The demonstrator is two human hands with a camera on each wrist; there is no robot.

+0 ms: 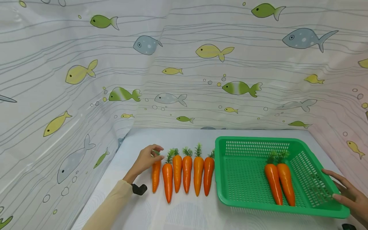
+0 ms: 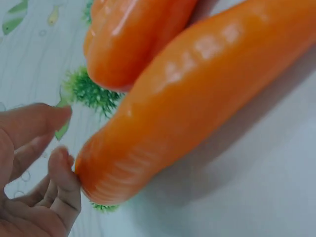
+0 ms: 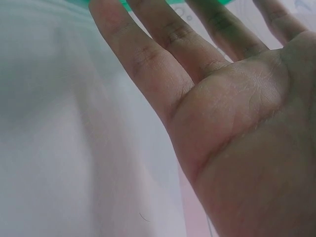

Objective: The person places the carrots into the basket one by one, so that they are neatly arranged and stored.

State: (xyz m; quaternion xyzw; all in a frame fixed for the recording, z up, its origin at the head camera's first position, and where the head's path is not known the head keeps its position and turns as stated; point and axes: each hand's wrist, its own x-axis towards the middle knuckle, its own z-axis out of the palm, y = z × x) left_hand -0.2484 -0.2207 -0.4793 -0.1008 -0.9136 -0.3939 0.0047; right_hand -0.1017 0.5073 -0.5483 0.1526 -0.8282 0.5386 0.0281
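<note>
Several orange toy carrots with green leafy tops lie in a row on the table. At the left end of that row my left hand point(image 1: 146, 158) is over the leafy top of the leftmost carrot point(image 1: 155, 179). In the left wrist view, a fingertip meets this carrot's blunt end point(image 2: 116, 170), with a gap between thumb and finger. A green plastic basket point(image 1: 258, 139) stands to the right, holding two carrots point(image 1: 274, 183). My right hand point(image 1: 351, 195) touches the basket's right rim with extended fingers; in the right wrist view the palm point(image 3: 232, 108) shows.
The basket's left wall is close beside the rightmost carrot point(image 1: 208, 175) of the row. A fish-patterned sheet point(image 1: 184, 86) hangs behind the table and along both sides. Black wrist devices point(image 1: 139, 189) sit on the arms.
</note>
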